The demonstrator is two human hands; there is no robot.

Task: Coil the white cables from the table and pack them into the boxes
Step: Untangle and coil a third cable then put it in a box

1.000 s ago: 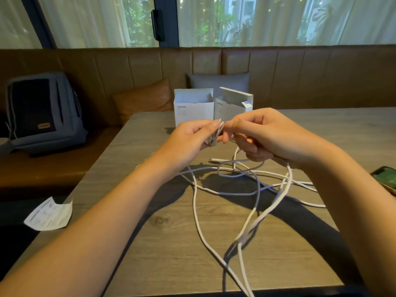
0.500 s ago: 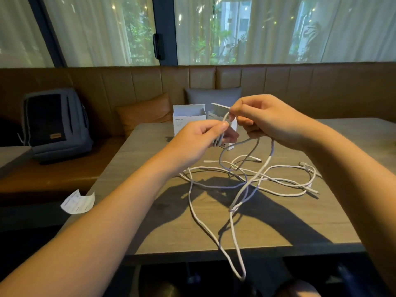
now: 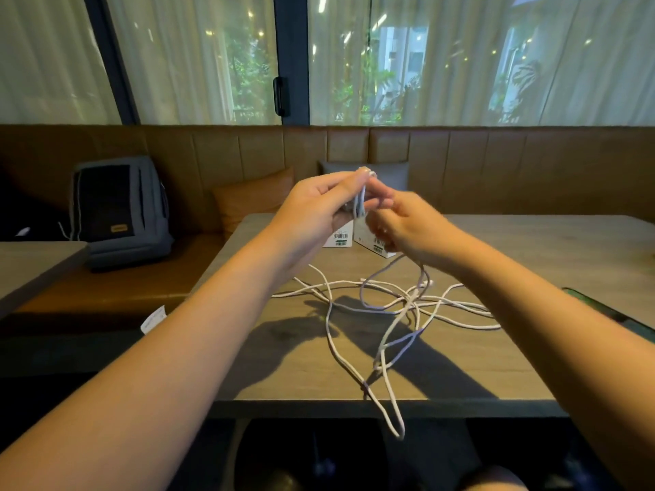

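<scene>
Both hands are up over the table. The left hand pinches a few loops of white cable between thumb and fingers. The right hand curls around the same cable just beside it. The rest of the cable lies tangled on the table and hangs off the near edge. Two white boxes stand behind the hands.

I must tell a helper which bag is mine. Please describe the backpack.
Look at the brown bench under the window. The backpack stands upright at its left end, left of the orange cushion. It is grey-blue with a dark front panel.
</scene>
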